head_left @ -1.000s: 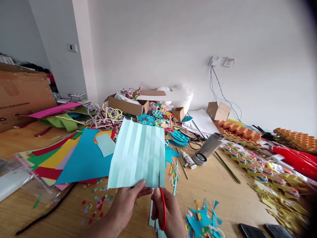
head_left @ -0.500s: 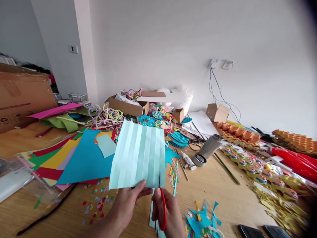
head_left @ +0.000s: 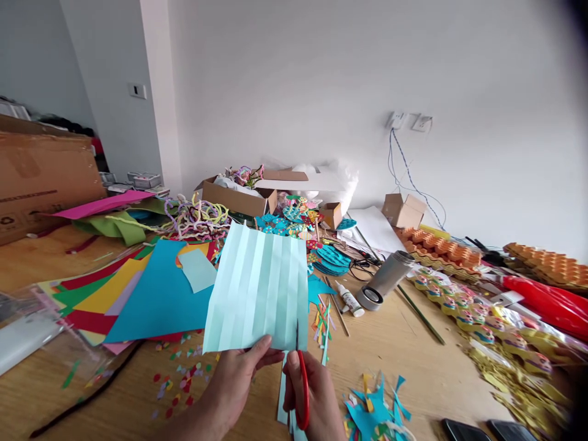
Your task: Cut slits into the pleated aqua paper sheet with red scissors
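Note:
A pale mint sheet of paper (head_left: 257, 288), creased in lengthwise folds, is held up over the table. My left hand (head_left: 239, 380) pinches its lower edge, thumb on the near face and fingers behind. In my right hand (head_left: 315, 392) is a pair of red-handled scissors (head_left: 303, 398), its dark blade pointing upward at the sheet's lower right, along the rightmost fold. How far the blades are apart cannot be made out. Beneath the hands lie cut pale strips (head_left: 282, 392), partly covered by my right hand.
Coloured paper sheets (head_left: 160, 300) fan out at left, with confetti dots (head_left: 184, 380) nearby. Blue scraps (head_left: 370, 410) lie at right front. Beyond stand a glue bottle (head_left: 350, 300) and a metal flask (head_left: 390, 272). Painted egg-carton pieces (head_left: 463, 306) and two phones (head_left: 463, 429) are at right.
Almost nothing differs. The sheet and both hands have shifted very slightly, and the scissors stay at the sheet's lower right edge.

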`<action>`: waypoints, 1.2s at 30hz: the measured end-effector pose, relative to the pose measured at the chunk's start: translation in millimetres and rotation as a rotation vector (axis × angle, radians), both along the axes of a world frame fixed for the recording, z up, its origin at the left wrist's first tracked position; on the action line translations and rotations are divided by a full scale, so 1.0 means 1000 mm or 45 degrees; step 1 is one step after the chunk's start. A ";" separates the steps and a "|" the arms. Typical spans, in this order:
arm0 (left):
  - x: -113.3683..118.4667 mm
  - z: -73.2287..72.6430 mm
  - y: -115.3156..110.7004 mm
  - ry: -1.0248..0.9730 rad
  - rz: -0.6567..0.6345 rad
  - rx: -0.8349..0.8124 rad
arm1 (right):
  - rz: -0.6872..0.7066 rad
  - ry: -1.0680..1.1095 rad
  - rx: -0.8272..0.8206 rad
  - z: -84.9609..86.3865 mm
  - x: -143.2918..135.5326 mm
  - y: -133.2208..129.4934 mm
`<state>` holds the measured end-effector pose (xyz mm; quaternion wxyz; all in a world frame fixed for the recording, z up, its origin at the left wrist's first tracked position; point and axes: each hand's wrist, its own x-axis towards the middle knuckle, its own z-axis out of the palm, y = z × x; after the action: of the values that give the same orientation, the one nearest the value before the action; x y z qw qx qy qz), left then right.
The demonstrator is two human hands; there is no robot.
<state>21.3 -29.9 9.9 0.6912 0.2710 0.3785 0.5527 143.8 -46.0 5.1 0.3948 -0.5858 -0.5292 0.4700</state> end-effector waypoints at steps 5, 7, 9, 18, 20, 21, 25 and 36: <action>-0.001 -0.001 0.001 -0.024 0.002 -0.031 | 0.020 0.018 -0.001 0.003 0.000 0.000; -0.001 -0.003 0.001 -0.018 -0.002 -0.021 | 0.021 0.012 0.003 0.004 0.001 0.000; -0.001 -0.005 0.000 -0.007 -0.007 -0.022 | 0.023 -0.004 0.010 0.003 0.001 0.000; 0.000 -0.004 0.001 0.005 0.021 -0.064 | 0.057 -0.047 0.040 0.003 0.003 0.000; 0.000 -0.004 0.001 0.001 0.029 -0.056 | 0.051 -0.043 0.057 0.005 0.002 -0.001; 0.000 -0.005 0.001 0.001 0.032 -0.052 | 0.048 -0.043 0.064 0.006 0.002 -0.001; -0.001 -0.007 0.001 0.005 0.028 -0.053 | 0.048 -0.069 0.089 0.005 0.002 -0.001; 0.000 -0.006 0.001 -0.009 0.025 -0.040 | 0.069 -0.096 0.073 0.002 0.005 0.001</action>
<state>21.3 -28.9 3.6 0.6913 0.2544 0.3873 0.5545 148.3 -44.9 7.6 0.3784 -0.5771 -0.5726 0.4426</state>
